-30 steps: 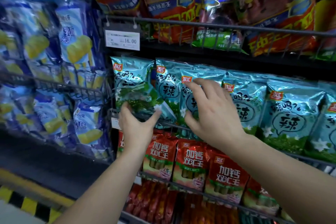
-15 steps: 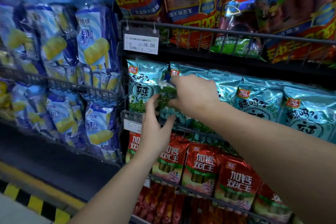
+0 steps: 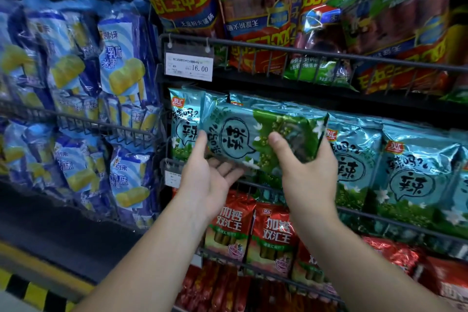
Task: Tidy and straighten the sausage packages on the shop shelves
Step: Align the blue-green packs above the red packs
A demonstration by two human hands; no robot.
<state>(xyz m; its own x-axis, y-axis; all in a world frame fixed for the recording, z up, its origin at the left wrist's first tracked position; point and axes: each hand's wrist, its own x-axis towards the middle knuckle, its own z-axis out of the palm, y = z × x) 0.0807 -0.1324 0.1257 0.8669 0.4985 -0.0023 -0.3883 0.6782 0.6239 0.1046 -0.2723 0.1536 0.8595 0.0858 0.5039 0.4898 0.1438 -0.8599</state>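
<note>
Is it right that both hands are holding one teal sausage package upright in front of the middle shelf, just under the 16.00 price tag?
Not quite. The head view shows the teal package turned sideways, not upright: its print runs on its side. The rest stands: the left hand and right hand both hold it in front of the middle shelf, below the 16.00 price tag.

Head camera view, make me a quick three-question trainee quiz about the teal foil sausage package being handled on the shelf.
1. True or false: the teal foil sausage package is held turned sideways.
2. Which hands hold it? A) left only B) right only C) both
3. What price shows on the white paper price tag?

Key: 1 true. 2 C: left hand and right hand. 3 16.00.
</note>
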